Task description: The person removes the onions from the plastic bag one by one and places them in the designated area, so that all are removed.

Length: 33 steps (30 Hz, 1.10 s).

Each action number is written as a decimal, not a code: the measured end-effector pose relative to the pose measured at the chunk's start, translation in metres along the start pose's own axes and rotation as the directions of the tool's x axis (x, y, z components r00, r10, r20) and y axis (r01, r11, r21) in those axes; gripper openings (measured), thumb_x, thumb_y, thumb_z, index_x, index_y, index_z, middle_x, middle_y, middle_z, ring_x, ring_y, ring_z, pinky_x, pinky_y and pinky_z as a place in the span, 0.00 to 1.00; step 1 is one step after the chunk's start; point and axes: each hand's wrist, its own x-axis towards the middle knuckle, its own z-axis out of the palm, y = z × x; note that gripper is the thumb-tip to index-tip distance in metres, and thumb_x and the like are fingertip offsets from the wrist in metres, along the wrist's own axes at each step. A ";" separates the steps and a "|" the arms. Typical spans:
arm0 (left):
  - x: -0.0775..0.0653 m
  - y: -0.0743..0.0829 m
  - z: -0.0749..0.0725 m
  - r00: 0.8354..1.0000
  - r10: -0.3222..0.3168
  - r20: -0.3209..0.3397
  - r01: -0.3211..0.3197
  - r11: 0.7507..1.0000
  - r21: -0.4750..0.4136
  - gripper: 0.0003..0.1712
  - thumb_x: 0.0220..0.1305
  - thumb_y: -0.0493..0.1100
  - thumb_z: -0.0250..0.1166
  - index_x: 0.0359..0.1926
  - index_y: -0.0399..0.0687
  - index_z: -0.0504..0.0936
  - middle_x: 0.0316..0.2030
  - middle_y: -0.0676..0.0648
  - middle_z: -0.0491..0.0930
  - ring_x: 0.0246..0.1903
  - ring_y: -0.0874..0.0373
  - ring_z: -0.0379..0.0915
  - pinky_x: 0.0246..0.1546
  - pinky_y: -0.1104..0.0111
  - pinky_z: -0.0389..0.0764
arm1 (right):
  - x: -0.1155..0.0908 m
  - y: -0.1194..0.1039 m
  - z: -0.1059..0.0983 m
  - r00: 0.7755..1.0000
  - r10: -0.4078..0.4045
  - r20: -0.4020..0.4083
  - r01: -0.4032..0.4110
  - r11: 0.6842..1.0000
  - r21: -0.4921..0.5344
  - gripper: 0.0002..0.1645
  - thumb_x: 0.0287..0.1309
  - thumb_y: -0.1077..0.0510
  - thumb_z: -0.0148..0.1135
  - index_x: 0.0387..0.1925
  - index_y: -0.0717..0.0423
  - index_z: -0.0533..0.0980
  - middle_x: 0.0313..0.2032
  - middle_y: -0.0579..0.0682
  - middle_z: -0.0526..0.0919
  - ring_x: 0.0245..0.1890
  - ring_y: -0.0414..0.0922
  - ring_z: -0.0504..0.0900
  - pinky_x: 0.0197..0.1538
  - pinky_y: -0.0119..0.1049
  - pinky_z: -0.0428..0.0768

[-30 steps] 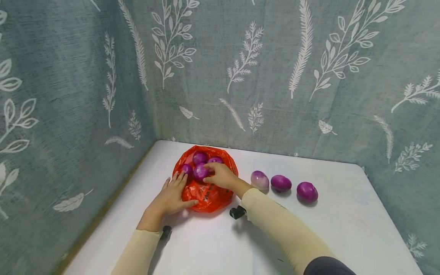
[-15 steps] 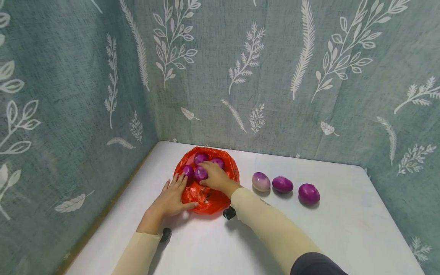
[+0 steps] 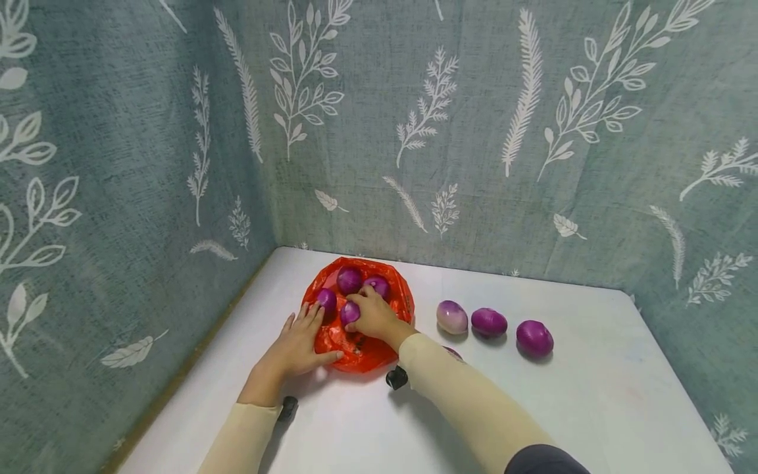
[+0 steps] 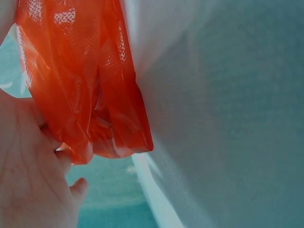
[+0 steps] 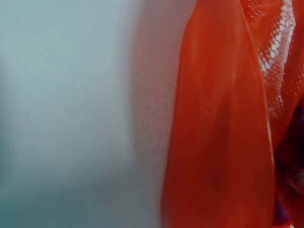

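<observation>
A red plastic bag [image 3: 362, 361], spread into a round with its rim turned out, stands toward the back left in the head view. Inside it sit purple onions: one at the back [image 3: 349, 280], one to the left [image 3: 326, 300], and another partly behind my right fingers. My right hand [image 3: 374, 315] reaches in and grips a red onion [image 3: 349, 313] from its right side. On the near left rim, my left hand [image 3: 299, 345] rests with fingers spread and thumb along the bag. In the left wrist view the bag's side hangs beside that palm [image 4: 33, 166].
Right of the bag, a pale onion [image 3: 452, 317] and two purple onions, one in the middle [image 3: 489, 322] and one at the right [image 3: 535, 340], lie in a row on the white table [image 3: 598, 382]. Another onion [image 3: 453, 353] peeks out behind the right sleeve. Patterned cloth [image 3: 367, 131] walls the back and sides.
My right hand closes round the onion and shifts it slightly nearer, away from the back onions. The left hand stays on the bag. An onion's edge now shows behind the right sleeve.
</observation>
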 end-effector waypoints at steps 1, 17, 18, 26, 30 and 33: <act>0.000 0.000 0.000 1.000 0.000 0.001 0.000 1.000 -0.002 0.64 0.55 0.78 0.55 0.74 0.33 0.51 0.73 0.34 0.48 0.73 0.37 0.37 0.68 0.41 0.41 | -0.001 0.000 -0.001 1.000 0.008 0.007 -0.008 1.000 -0.008 0.41 0.49 0.44 0.75 0.65 0.44 0.72 0.59 0.51 0.69 0.60 0.51 0.71 0.62 0.51 0.71; 0.001 0.004 -0.002 1.000 -0.024 0.020 0.024 1.000 -0.002 0.66 0.54 0.79 0.54 0.74 0.32 0.51 0.74 0.34 0.46 0.72 0.35 0.34 0.68 0.41 0.39 | -0.031 0.018 -0.023 0.990 0.121 0.074 -0.121 0.993 0.002 0.49 0.53 0.34 0.67 0.72 0.43 0.62 0.67 0.56 0.66 0.67 0.57 0.64 0.63 0.58 0.66; 0.001 0.004 -0.002 0.999 -0.026 0.021 0.026 1.000 -0.003 0.66 0.54 0.79 0.54 0.74 0.32 0.51 0.74 0.34 0.46 0.72 0.35 0.34 0.68 0.41 0.39 | -0.033 0.019 -0.024 0.990 0.119 0.072 -0.120 0.993 0.007 0.49 0.53 0.34 0.66 0.73 0.44 0.61 0.67 0.56 0.66 0.66 0.57 0.65 0.63 0.58 0.66; 0.004 0.005 -0.001 1.000 -0.015 0.013 0.016 1.000 -0.015 0.66 0.54 0.79 0.55 0.74 0.33 0.51 0.74 0.35 0.46 0.72 0.35 0.33 0.68 0.42 0.38 | -0.048 0.026 -0.038 0.996 0.083 0.032 -0.085 0.994 0.069 0.46 0.57 0.38 0.65 0.72 0.47 0.62 0.66 0.56 0.69 0.66 0.55 0.66 0.64 0.54 0.66; 0.006 0.005 0.000 1.000 -0.011 0.015 0.011 1.000 -0.011 0.66 0.53 0.80 0.54 0.74 0.33 0.50 0.74 0.35 0.46 0.73 0.35 0.33 0.68 0.42 0.38 | -0.055 0.028 -0.046 0.996 0.084 0.030 -0.087 0.989 0.116 0.44 0.57 0.39 0.66 0.71 0.49 0.64 0.65 0.55 0.70 0.65 0.54 0.67 0.63 0.53 0.69; 0.005 0.004 -0.002 1.000 -0.020 0.021 0.020 1.000 -0.007 0.67 0.52 0.80 0.55 0.74 0.33 0.49 0.74 0.35 0.45 0.72 0.35 0.33 0.68 0.41 0.38 | -0.061 0.030 -0.051 0.997 0.071 0.038 -0.076 0.983 0.166 0.44 0.57 0.38 0.66 0.70 0.50 0.65 0.64 0.54 0.72 0.64 0.54 0.69 0.61 0.52 0.72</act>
